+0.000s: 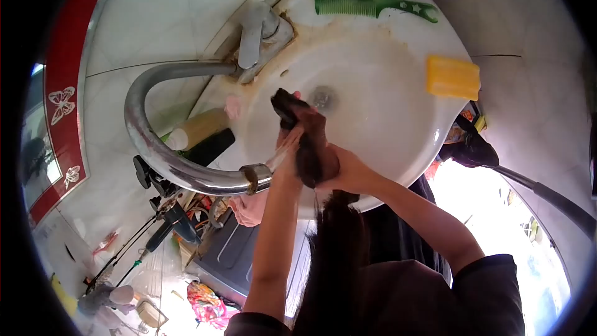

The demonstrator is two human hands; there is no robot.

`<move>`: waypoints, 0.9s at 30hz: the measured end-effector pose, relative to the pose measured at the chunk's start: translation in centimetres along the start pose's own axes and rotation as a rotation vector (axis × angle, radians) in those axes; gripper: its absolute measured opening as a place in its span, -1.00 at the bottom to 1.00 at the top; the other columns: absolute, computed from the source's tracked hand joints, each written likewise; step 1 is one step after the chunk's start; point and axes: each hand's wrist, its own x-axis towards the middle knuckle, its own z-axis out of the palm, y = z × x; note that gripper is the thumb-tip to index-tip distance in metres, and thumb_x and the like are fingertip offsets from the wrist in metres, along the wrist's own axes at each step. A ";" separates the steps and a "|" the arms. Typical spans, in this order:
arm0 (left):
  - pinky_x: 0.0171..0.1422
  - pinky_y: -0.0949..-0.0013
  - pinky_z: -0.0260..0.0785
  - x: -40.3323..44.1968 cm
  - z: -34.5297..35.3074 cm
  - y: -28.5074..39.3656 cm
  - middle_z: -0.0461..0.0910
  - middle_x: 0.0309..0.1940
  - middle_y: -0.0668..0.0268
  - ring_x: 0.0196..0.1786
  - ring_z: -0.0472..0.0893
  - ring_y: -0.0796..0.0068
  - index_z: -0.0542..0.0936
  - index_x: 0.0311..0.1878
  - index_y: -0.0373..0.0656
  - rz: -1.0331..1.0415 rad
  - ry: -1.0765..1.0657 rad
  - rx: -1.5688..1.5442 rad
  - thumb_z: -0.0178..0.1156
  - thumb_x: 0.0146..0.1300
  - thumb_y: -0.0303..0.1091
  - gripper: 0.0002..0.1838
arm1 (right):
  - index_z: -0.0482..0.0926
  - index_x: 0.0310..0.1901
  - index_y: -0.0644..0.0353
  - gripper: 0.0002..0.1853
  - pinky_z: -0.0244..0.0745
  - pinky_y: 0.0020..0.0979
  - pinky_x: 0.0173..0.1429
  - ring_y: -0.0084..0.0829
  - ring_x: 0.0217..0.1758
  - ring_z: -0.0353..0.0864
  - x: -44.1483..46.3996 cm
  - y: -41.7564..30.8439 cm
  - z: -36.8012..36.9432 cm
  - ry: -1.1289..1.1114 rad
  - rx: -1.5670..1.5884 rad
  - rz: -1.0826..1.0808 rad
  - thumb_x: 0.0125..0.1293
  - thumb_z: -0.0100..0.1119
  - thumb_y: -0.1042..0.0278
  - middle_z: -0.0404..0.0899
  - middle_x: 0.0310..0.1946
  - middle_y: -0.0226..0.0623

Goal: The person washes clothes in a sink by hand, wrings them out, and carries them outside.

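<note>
While water runs from the curved spout [186,177], both hands are over the near-left part of the white sink [379,118], closed around a wet, dark item [309,160] that looks like soaked cloth, though blur and shadow make that uncertain. The left hand [287,160] grasps it from the left, in the falling water, and the right hand [337,165] grips its lower part from the right. The item's upper end sticks out past the hands, just left of the drain [322,98]. Up on the far rim lies a green comb [379,6], beside a flower print; a yellow block [453,78] rests on the right rim. The tap lever [251,43] stands at the upper left, and a yellowish bottle [202,129] lies inside the spout's curve, beside a small pink piece [233,107].
</note>
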 end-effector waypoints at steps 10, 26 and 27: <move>0.13 0.48 0.17 0.2 3.5 1.8 0.38 0.05 0.23 -0.02 0.39 0.50 0.23 0.18 -0.17 0.664 0.096 1.332 0.30 -0.03 -0.29 -0.31 | 0.49 -0.28 0.20 -0.57 0.41 -0.32 -0.22 -0.20 -0.33 0.54 1.3 -4.6 -0.6 0.027 -0.407 0.290 -0.32 0.28 0.31 0.55 -0.48 -0.17; 0.26 0.46 0.02 -0.4 -2.0 3.5 0.08 0.24 0.20 0.19 0.24 0.47 -0.01 0.32 -0.09 0.002 -0.019 0.546 0.11 0.11 -0.26 -0.26 | 0.29 0.07 0.14 -0.24 0.43 -0.35 -0.12 -0.24 -0.14 0.50 2.9 -4.5 -1.2 0.076 -0.658 -0.255 -0.34 0.30 0.42 0.43 -0.10 -0.22; 0.26 0.46 0.02 -0.5 -1.8 3.3 0.08 0.24 0.20 0.19 0.24 0.47 -0.01 0.32 -0.09 0.004 -0.019 0.546 0.11 0.11 -0.26 -0.26 | 0.29 0.07 0.14 -0.24 0.43 -0.35 -0.12 -0.24 -0.14 0.50 3.0 -4.4 -1.4 0.075 -0.659 -0.256 -0.34 0.30 0.42 0.43 -0.10 -0.22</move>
